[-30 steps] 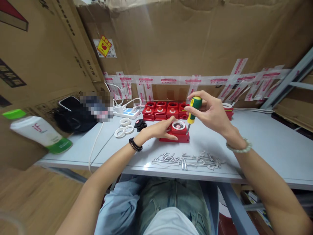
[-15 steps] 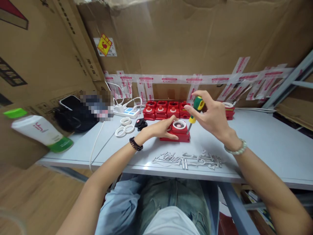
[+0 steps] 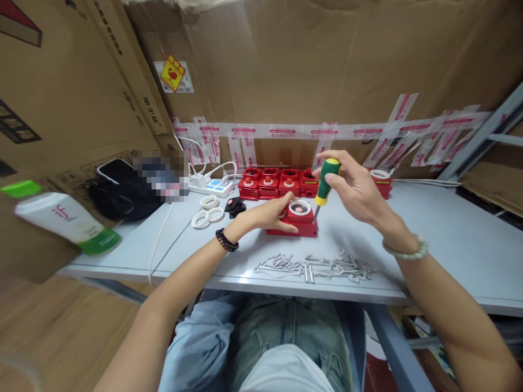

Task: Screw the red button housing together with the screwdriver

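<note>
A green-capped bottle [image 3: 65,218] sits at the left end of the bench [image 3: 429,234], near 1 phone [image 3: 115,171] on black fabric [image 3: 126,201]; a cardboard panel [image 3: 265,65] rises behind.

Site: small assembly workshop with a storeroom look (tall cardboard [image 3: 286,65] on two sides). Evidence: loose screws [image 3: 283,263] near the front edge of the table [image 3: 429,239]; screwdriver [image 3: 327,182] set to a red housing [image 3: 306,228]; row of similar red units [image 3: 268,185] along the back edge; fragile label [image 3: 172,74] on the cardboard; metal shelf frame [image 3: 480,136] by the back right corner.
</note>
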The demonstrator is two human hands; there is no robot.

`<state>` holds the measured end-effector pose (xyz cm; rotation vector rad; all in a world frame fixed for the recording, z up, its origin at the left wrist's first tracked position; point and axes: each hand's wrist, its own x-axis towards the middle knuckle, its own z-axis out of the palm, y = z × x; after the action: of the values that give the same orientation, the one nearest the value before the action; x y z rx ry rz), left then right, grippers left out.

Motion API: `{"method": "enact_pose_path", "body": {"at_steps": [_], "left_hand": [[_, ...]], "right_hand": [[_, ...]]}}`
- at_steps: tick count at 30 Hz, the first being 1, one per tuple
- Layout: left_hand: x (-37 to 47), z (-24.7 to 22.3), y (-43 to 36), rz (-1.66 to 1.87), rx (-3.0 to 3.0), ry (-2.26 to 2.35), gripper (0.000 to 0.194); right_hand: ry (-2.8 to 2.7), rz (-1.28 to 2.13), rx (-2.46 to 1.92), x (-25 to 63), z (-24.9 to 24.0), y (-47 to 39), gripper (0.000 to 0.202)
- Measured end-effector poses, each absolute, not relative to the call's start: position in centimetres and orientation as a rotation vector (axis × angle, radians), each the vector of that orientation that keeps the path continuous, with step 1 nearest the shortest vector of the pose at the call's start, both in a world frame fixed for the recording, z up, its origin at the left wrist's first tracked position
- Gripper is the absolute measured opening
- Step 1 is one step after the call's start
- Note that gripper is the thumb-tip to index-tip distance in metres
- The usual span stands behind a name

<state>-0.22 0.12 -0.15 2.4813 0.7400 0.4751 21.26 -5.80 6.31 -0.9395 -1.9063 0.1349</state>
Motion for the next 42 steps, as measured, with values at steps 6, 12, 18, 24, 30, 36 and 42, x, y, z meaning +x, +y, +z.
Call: {"method": "enact_pose_path", "body": {"at_steps": [6,12,18,24,30,36,42], "left_hand": [[-0.3,0.1,-0.1,0.475,2.491,0.734,0.061],[-0.3,0.1,0.0,0.474,2.487,0.735,0.063],[-0.2,-0.1,0.0,0.488,2.489,0.737,0.064],[-0.2,-0.4,0.5,0.483,2.507,0.728,0.062],[-0.1,-0.4,0.4,0.486,2.506,0.733,0.063],[0.0,-0.2,0.2,0.468,2.481,0.752,0.064],[0.0,-0.5,0.4,0.498,2.511,0.726,0.064]], "right_hand": [[-1.731,-0.133,-1.053,21.2,5.7,-5.3,0.027],[-1.913,0.264,-0.871,21.9,5.8,-5.2,0.039],[-1.775,-0.009,-1.033,21.7,6.0,-5.5,0.03],[-1.956,0.346,-0.841,22.5,6.4,-5.7,0.034],[-1.766,-0.025,-1.018,21.8,6.1,-5.7,0.029],[-1.931,0.303,-0.851,22.2,6.0,-5.6,0.038],[-1.806,-0.113,-1.03,21.2,5.7,-5.7,0.028]]}}
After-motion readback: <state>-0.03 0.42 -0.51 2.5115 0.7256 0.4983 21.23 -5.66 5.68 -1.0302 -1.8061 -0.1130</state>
